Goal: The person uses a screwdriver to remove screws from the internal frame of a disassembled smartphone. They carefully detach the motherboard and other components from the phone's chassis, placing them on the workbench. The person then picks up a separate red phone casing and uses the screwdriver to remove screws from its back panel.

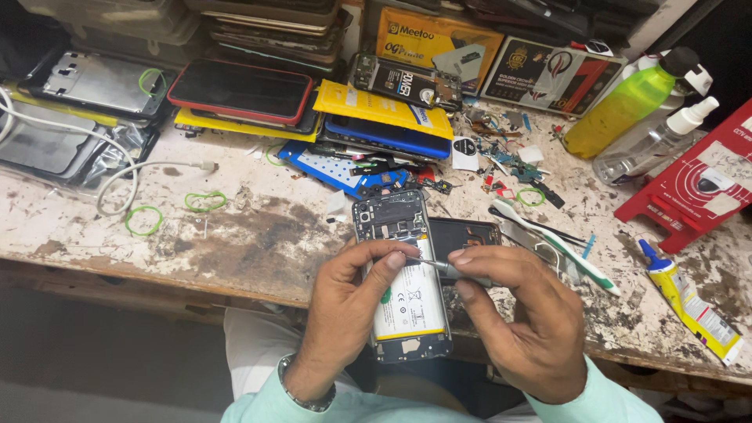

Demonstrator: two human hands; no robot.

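Right hand (523, 321): nearest the camera; grip closed, thumb and fingers pinched round a thin metal screwdriver (446, 266), tip pointing left onto the phone.
Left hand (345, 305): grip partly closed, thumb and forefinger clasping the phone's left edge, fingertips (389, 262) just beside the tool tip.
Opened phone (403, 282): back cover off, white battery showing, held at the near edge of the bench (258, 235), partly overhanging it.
Dark back cover (466, 233): flat, just right of the phone.
Toothbrush (560, 247): beyond the right hand.
Glue tube (689, 301): far right.
Green bottle (627, 102): tilted at the back.
Stacked phones (243, 90): back left.
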